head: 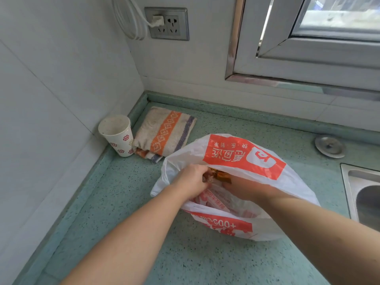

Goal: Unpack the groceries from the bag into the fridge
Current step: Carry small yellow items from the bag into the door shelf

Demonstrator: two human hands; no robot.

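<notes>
A white plastic bag (242, 159) with orange-red print lies open on the green speckled counter (127, 202). My left hand (191, 179) reaches into its mouth and is closed on a brown-orange packet (220, 175) at the top of the contents. My right hand (244, 189) is also inside the bag, mostly hidden under the upper plastic flap; its fingers touch the same packet from the right. Pink-and-white wrapped packages (213, 200) lie deeper in the bag. No fridge is in view.
A paper cup (117, 138) stands in the back left corner beside a folded striped towel (164, 133). A steel sink (362, 194) is at the right edge, with a round metal cover (330, 146) behind it. A wall socket (167, 23) and window are above.
</notes>
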